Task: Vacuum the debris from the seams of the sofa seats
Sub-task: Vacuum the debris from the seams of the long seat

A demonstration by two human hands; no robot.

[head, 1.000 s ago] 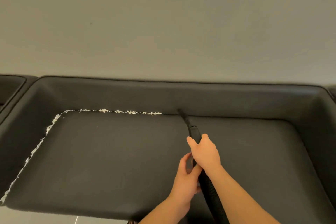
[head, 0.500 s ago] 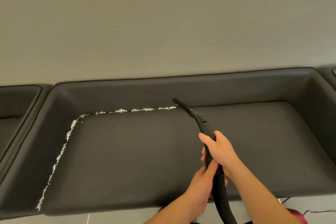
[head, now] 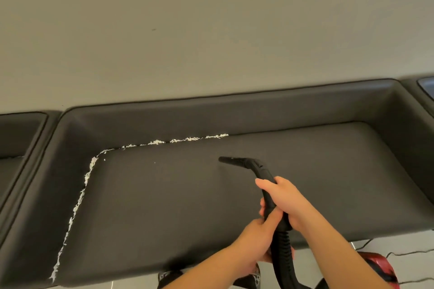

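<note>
One wide, dark grey leather sofa seat (head: 187,195) fills the lower half of the view, sunk between padded sides and a low padded back, with a plain pale grey wall (head: 211,30) rising behind it. A second dark seat (head: 16,148) adjoins at nine o'clock, and the corner of another shows at two o'clock. Pale floor (head: 399,241) appears beyond the seat's front edge at five o'clock, where a red vacuum cleaner body (head: 380,265) sits with a thin dark cord (head: 411,252) trailing beside it.

White shredded debris (head: 176,141) lines the back seam from about the middle toward ten o'clock, then runs down the left side seam to seven o'clock; a few loose specks lie on the cushion near that corner. The right part of the back seam looks clean.

A black vacuum hose with a narrow crevice nozzle (head: 234,161) points toward nine o'clock above the cushion, its tip apart from the seam and just below the debris line's right end. The right hand (head: 285,199) grips the black handle, fingers wrapped round it. The left hand (head: 253,237) holds the same handle just below, thumb laid up along it, at the ribbed hose's start. Nothing lies between nozzle and debris.
</note>
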